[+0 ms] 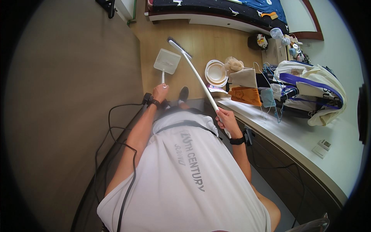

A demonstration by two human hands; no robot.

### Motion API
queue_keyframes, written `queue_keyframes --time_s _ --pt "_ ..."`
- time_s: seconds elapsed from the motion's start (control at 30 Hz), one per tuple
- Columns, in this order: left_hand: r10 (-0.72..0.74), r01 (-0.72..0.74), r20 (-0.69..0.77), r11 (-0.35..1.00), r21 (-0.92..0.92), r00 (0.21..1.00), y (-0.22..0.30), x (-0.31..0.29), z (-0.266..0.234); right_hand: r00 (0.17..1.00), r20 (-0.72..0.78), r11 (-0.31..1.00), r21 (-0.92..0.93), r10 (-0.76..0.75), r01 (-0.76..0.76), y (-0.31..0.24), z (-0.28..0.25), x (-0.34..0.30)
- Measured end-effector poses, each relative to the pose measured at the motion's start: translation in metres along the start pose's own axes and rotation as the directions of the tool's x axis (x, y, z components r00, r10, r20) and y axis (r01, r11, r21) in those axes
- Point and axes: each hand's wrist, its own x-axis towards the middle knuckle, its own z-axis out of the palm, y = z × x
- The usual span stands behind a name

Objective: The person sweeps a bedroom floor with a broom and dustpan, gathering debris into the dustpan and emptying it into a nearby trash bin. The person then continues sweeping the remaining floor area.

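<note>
My left hand (160, 92) is closed round the short handle of a white dustpan (167, 61), whose flat pan is held out ahead over the wooden floor. In my right hand (228, 120) is the long white handle of a broom (201, 82). The handle slants up and to the left, and the dark-bristled head (179, 48) lies just beyond and to the right of the pan, apart from it. Whether the bristles touch the floor I cannot tell. Both wrists carry black straps with small devices.
White basins (216, 73) sit right of the broom. A bed (216, 15) spans the far side, with a dark bin (257, 41) near its right end. Hanging cloths (245, 96) and bags (320, 89) crowd the right. A brown panel (77, 96) stands left; black cables (109, 127) trail by my left arm.
</note>
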Motion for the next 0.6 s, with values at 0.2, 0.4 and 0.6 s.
queue_keyframes --time_s 0.2,0.4,0.6 --pt "0.000 0.000 0.004 1.000 -0.031 1.000 0.023 0.004 -0.002 0.996 -0.013 0.985 0.154 0.084 -0.081 0.019 -0.017 0.018" --pt "0.084 -0.084 -0.035 0.996 -0.006 0.996 0.049 0.019 0.009 0.999 -0.050 1.000 0.025 0.013 -0.012 0.044 -0.034 0.042" --pt "0.077 -0.078 0.015 0.997 0.029 0.997 0.093 0.025 0.016 0.997 -0.070 0.978 -0.205 -0.038 0.023 0.056 -0.050 0.058"
